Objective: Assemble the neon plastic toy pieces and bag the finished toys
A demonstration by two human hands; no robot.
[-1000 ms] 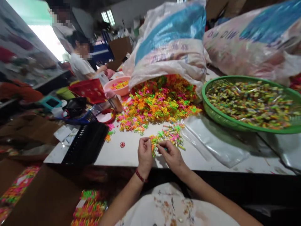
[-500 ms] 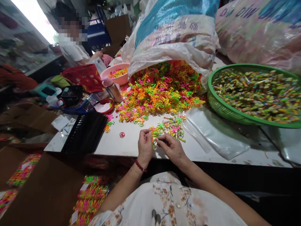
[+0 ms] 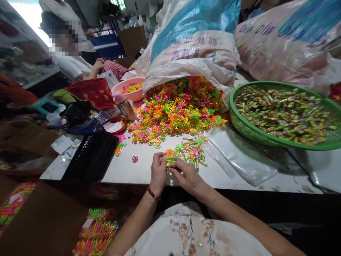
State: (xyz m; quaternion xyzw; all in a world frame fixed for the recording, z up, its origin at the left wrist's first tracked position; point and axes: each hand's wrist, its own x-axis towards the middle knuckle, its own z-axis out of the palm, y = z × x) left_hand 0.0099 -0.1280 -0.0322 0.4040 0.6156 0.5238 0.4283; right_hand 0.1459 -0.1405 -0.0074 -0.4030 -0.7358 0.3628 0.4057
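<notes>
My left hand [image 3: 159, 171] is closed near the table's front edge, its thumb and fingers pinching a small coloured plastic piece [image 3: 168, 166]. Beside it, my right hand [image 3: 187, 176] pinches at the same piece with thumb and forefinger; the exact shape is mostly covered by fingers. Just beyond both hands lies a small pile of bright plastic pieces and short coloured sticks [image 3: 193, 149]. Farther back, a large heap of yellow, orange, pink and green plastic pieces [image 3: 176, 115] spills from a white and blue woven sack [image 3: 191, 46]. One red round piece [image 3: 135, 159] lies apart on the left.
A green basket [image 3: 239, 121] of small wrapped items stands right, near clear plastic bags [image 3: 241, 156]. On the left are black trays [image 3: 89, 156], a bottle [image 3: 124, 106] and a pink bowl [image 3: 137, 95]. Below sits a cardboard box [image 3: 50, 220]. Other people [image 3: 71, 65] are at back left.
The view has shifted slightly, so the table sits lower in it. Both hands stay together, pinching at the same spot. At back left, a standing person has come into view.
</notes>
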